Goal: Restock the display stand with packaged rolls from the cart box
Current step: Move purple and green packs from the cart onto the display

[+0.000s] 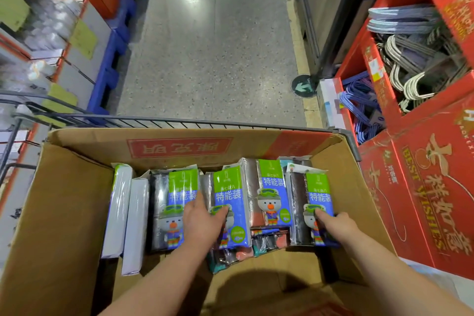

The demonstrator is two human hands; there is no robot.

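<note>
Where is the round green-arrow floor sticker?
Head view, right of centre: the sticker lies on the grey floor beside the yellow line, beyond the wire cart.

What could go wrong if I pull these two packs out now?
Each hand takes a pack alone: left hand on a middle pack, right hand on the rightmost pack; the glossy wrap might slip from a one-handed hold. The tall pack between them seems propped by its neighbours and could topple onto the jumbled packs below.

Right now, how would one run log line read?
step: pick | left grip: holds middle pack | right grip: holds right pack | box: in cart
</note>
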